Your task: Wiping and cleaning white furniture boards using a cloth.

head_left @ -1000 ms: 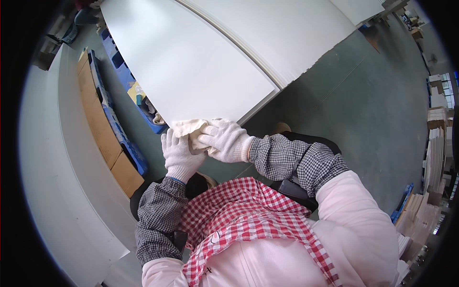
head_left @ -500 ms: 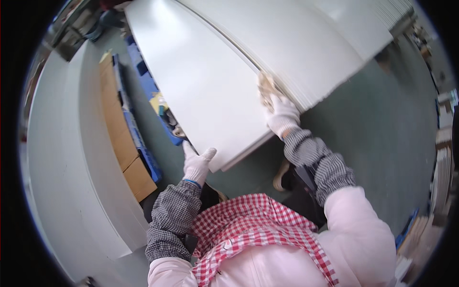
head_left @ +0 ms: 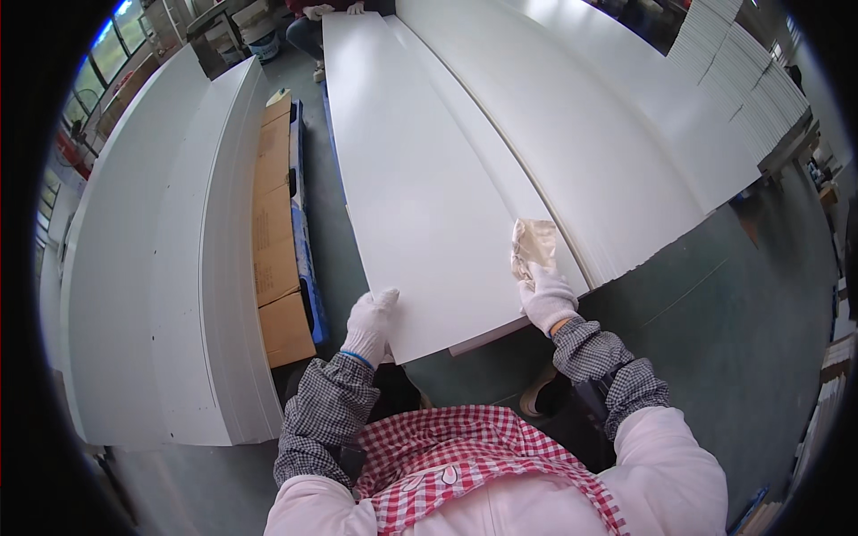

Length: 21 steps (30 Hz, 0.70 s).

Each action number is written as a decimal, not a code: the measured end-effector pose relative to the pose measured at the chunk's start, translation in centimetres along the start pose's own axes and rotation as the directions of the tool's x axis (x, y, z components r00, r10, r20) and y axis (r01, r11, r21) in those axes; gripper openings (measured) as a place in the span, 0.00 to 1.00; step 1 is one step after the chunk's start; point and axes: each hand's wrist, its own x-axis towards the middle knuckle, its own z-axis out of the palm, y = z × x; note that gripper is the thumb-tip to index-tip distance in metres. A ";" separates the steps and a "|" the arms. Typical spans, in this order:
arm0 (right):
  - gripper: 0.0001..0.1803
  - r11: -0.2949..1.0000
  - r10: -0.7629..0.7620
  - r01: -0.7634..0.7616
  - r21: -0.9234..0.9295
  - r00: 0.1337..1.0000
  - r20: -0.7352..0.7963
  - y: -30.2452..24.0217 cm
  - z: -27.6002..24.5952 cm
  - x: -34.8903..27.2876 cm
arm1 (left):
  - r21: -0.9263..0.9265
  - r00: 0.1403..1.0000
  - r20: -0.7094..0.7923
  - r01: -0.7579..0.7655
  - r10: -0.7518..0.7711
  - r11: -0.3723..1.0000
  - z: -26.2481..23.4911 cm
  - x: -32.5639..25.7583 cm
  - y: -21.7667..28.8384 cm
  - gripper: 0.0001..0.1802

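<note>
While gloved hands rest on it, long white panel, smooth, glossy.

Smooth matt white panel, crumpled beige cloth, knit gloves
</note>
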 end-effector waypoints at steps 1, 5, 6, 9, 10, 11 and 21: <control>0.28 1.000 -0.014 0.014 0.008 1.000 0.019 -0.3 -0.4 -0.3 | -0.025 0.990 0.098 -0.099 0.101 0.995 -0.3 -0.4 0.7 0.23; 0.33 0.896 -0.391 0.412 0.164 0.909 -0.145 -1.4 -0.2 -3.4 | -0.146 0.819 0.393 -0.393 0.418 0.908 -0.2 -1.1 2.9 0.32; 0.35 0.854 -0.467 0.498 0.150 0.861 -0.202 -2.3 -0.8 -4.5 | -0.181 0.778 0.423 -0.429 0.464 0.885 0.6 -1.3 3.4 0.33; 0.41 0.728 -0.604 0.664 0.172 0.739 -0.299 -7.0 -4.7 -8.0 | -0.192 0.670 0.444 -0.577 0.595 0.794 3.2 -2.4 5.0 0.34; 0.42 0.717 -0.598 0.661 0.219 0.746 -0.292 -8.3 -6.4 -8.6 | -0.182 0.630 0.447 -0.631 0.635 0.754 4.4 -2.8 5.7 0.34; 0.43 0.705 -0.592 0.657 0.268 0.753 -0.287 -9.1 -7.4 -8.6 | -0.183 0.632 0.475 -0.609 0.612 0.771 5.3 -3.3 6.4 0.30; 0.16 0.743 -0.066 0.312 0.592 0.914 -0.399 -2.8 -9.6 -6.6 | 0.448 0.845 0.530 -0.354 0.075 0.821 10.5 -1.9 4.3 0.33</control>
